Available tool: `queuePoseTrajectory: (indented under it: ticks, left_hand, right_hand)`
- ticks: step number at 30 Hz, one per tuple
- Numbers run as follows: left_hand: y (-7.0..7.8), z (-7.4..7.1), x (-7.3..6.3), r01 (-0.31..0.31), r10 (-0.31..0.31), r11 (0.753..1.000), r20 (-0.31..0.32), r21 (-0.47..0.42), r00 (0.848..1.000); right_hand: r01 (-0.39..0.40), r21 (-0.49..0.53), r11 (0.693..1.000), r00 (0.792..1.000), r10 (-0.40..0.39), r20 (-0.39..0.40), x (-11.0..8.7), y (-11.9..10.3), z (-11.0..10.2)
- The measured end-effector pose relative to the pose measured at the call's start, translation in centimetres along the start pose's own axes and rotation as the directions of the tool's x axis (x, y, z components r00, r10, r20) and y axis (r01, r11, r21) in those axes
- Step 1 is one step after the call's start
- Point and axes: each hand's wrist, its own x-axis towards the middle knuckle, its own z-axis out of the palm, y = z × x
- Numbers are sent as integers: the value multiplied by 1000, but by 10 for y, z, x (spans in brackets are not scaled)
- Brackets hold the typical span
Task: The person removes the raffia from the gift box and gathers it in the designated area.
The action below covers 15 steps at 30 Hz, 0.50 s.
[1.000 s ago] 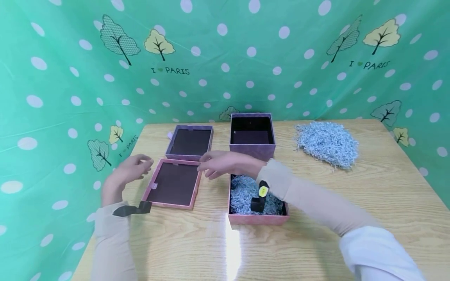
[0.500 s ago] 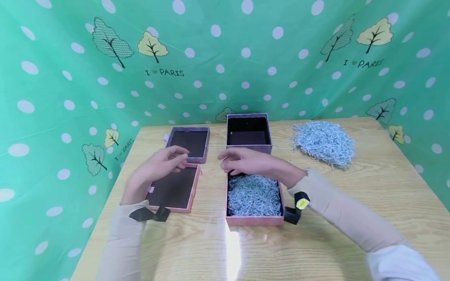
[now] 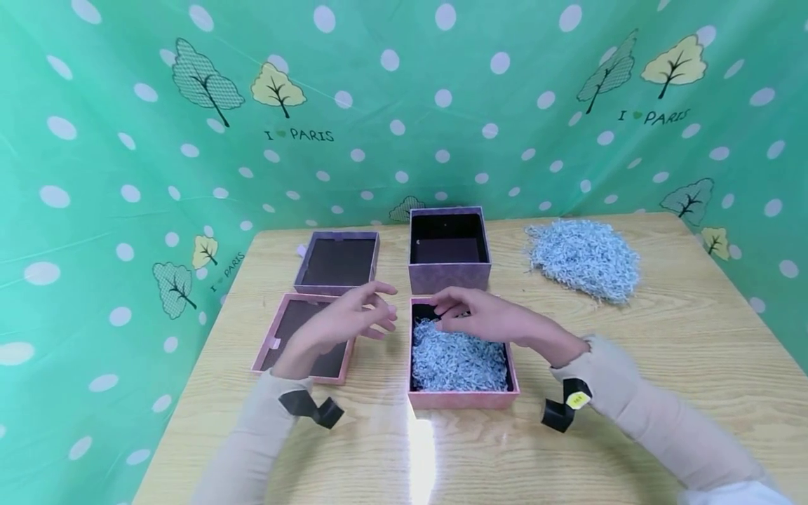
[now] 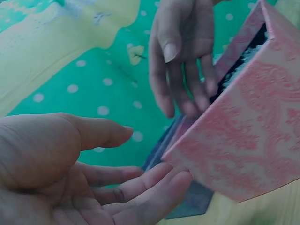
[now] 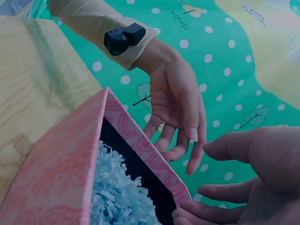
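Observation:
A pink patterned box [image 3: 463, 400], filled with light blue shredded paper [image 3: 459, 361], stands on the table in the head view. My right hand [image 3: 486, 315] is over its back part, fingers loosely bent and holding nothing. Across the gap between box and pink lid [image 3: 287, 319] hovers my left hand [image 3: 353, 315], fingers spread and holding nothing. In the left wrist view the left fingertips are right at the box's lower corner. The right wrist view has my right fingertips [image 5: 187, 208] close to the box's rim, with the left hand [image 5: 176, 98] beyond.
Behind the pink box stands an open purple box [image 3: 449, 277] with a dark interior. A purple lid [image 3: 341, 261] lies at the back left, inside up. Loose blue shredded paper [image 3: 587, 259] is heaped at the back right. A green dotted cloth [image 3: 404, 105] hangs behind the table.
My left hand has moved right, from the pink lid's left side to the gap by the box. My right hand has moved from near the lid rightward to over the pink box.

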Motion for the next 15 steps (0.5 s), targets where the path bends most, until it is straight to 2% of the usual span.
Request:
queuePoseTrajectory:
  ticks: [3, 7, 12, 15]
  left_hand:
    - [-2, 8, 5, 22, -22, 1000, 26, -15, 999]
    - [-5, 17, 10, 32, -30, 999, 63, -28, 998]
    - [-5, 24, 15, 45, -46, 999, 63, 12, 997]
    - [-6, 27, 17, 65, -65, 998, 55, 5, 996]
  right_hand:
    - [7, -26, 1000, 1000, -7, -11, -1, 5, 1]
    - [26, -125, 992, 1000, -27, -12, -2, 9, 3]
    - [49, -313, 949, 999, -51, 2, 0, 13, 9]
    - [13, -401, 916, 1000, -16, -3, 0, 13, 14]
